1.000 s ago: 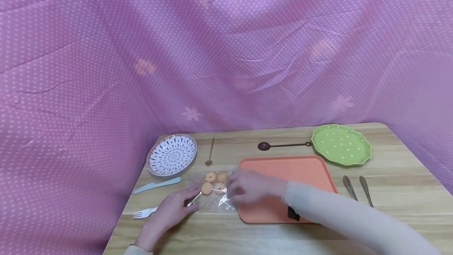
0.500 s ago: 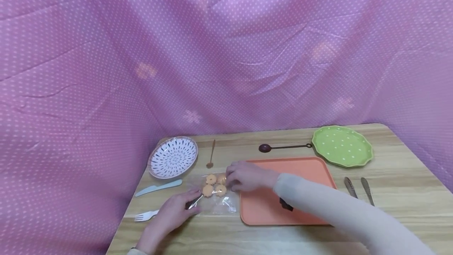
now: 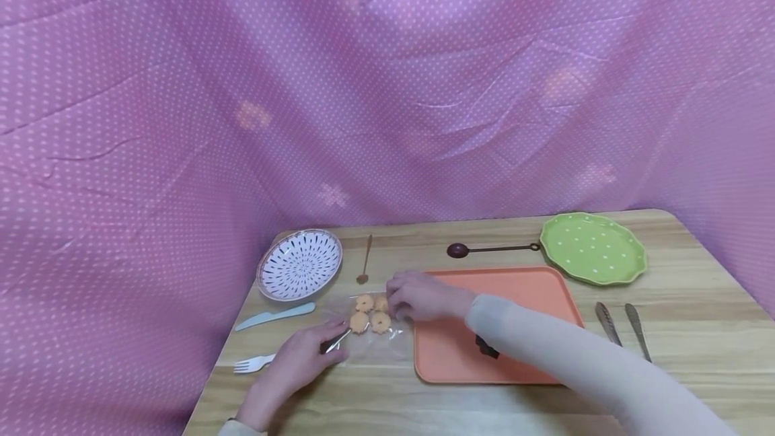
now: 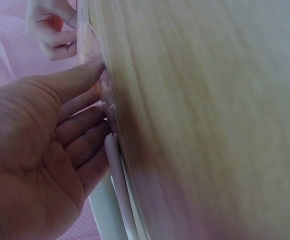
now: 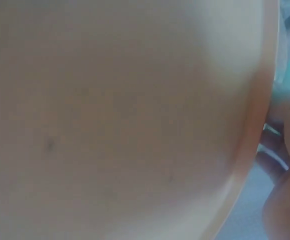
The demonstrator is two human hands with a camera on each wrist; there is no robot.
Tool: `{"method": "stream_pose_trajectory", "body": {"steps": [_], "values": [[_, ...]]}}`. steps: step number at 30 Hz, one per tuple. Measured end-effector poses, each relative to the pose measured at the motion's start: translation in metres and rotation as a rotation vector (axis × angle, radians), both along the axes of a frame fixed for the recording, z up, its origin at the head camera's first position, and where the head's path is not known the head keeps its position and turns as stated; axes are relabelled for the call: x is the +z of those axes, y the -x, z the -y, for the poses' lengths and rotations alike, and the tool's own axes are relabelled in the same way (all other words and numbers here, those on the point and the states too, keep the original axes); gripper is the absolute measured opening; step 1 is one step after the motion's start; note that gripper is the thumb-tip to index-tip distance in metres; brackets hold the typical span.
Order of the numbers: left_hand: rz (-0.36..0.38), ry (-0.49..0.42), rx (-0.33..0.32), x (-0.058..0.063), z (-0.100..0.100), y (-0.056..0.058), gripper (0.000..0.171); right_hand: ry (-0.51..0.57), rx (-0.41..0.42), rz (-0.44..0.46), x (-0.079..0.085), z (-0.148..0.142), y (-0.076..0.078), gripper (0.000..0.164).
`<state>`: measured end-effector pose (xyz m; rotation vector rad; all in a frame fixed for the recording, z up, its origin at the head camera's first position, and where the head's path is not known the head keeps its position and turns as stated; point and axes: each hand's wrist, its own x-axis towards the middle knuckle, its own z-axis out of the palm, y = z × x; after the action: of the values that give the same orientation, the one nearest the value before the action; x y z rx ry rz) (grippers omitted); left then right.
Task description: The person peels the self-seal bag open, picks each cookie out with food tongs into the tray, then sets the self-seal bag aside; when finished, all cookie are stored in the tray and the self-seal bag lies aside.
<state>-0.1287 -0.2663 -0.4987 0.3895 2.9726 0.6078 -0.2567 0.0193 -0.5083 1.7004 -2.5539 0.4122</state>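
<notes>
A clear plastic bag (image 3: 377,352) with several round cookies (image 3: 359,323) in it lies flat left of the orange tray (image 3: 445,358). My left hand (image 3: 299,360) rests at the bag's left edge, thumb and fingers apart; in the left wrist view its fairly straight fingers (image 4: 80,130) touch the plastic. At the bag's far right side, my right hand (image 3: 418,296) curls its fingers on the plastic beside a cookie they partly cover. Exactly what the fingertips pinch is hidden. The right wrist view shows mostly the tray surface, with part of the right hand (image 5: 285,200) at its edge.
Left side: a patterned oval dish (image 3: 299,266), a pale blue knife (image 3: 275,315) and a white fork (image 3: 253,364). Farther back: a small brown spoon (image 3: 366,261), a dark long-handled spoon (image 3: 493,249) and a green dotted plate (image 3: 593,247). Metal cutlery (image 3: 638,332) lies right of the tray.
My right hand has shifted from the bag's right edge toward its far right corner, and the cookies near it show more. The left hand stays at the left edge.
</notes>
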Motion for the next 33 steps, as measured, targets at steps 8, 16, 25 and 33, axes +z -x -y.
{"method": "stream_pose_trajectory", "body": {"steps": [8, 16, 25, 33], "values": [[0.000, 0.001, 0.001, 0.001, -0.002, 0.000, 0.055, 0.102, 0.055, 0.105, 0.007, -0.015, 0.000, 0.004], [0.004, 0.005, 0.004, 0.001, -0.001, -0.001, 0.056, 0.210, 0.041, 0.176, 0.000, -0.044, -0.002, 0.004], [0.009, 0.018, 0.046, 0.001, 0.008, -0.006, 0.057, 0.222, 0.070, 0.101, -0.006, -0.045, -0.005, 0.007], [0.029, 0.003, 0.054, 0.004, 0.012, -0.008, 0.057, 0.158, 0.002, 0.089, -0.004, -0.045, -0.012, 0.012]]}}
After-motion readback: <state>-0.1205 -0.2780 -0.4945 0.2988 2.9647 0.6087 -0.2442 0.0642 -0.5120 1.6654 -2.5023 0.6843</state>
